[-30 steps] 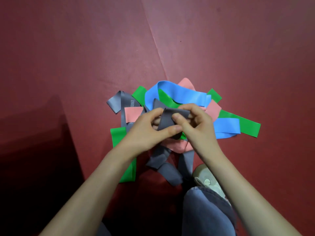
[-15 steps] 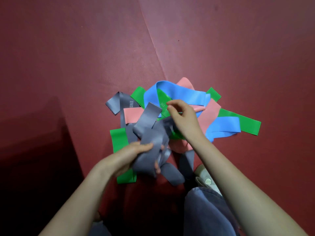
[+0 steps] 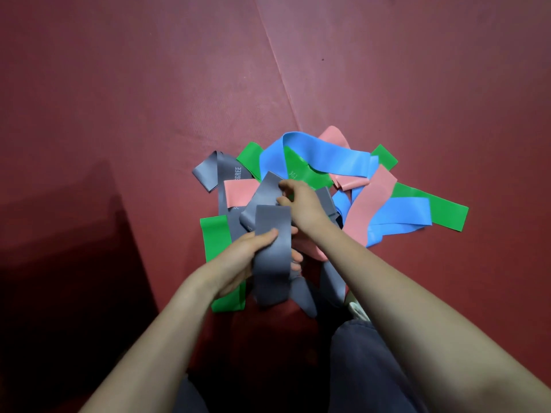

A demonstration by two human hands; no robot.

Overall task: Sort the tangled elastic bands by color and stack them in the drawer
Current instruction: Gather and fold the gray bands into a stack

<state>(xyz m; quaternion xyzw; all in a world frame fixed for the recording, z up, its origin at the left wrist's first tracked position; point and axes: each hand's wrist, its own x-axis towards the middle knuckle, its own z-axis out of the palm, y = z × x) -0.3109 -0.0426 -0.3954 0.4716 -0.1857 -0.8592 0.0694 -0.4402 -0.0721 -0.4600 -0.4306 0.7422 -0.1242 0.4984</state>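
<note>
A tangle of elastic bands lies on the red floor mat: blue bands (image 3: pixel 322 158), pink bands (image 3: pixel 369 204), green bands (image 3: pixel 432 207) and grey bands (image 3: pixel 220 171). My left hand (image 3: pixel 247 257) grips a folded grey band (image 3: pixel 272 257), thumb on top, lifted just above the near side of the pile. My right hand (image 3: pixel 301 204) reaches over it with curled fingers and pinches another grey strip (image 3: pixel 265 190) at the middle of the pile. No drawer is in view.
The red floor mat (image 3: pixel 149 99) has a seam (image 3: pixel 277 64) running diagonally away from the pile. A dark shadowed area (image 3: pixel 59 278) lies at the left. My knee in blue jeans (image 3: pixel 366 368) and a light shoe (image 3: pixel 357 311) sit right behind the pile.
My left hand has raised the grey band slightly and folded it more upright. My right hand has moved left from the green and blue bands onto a grey strip.
</note>
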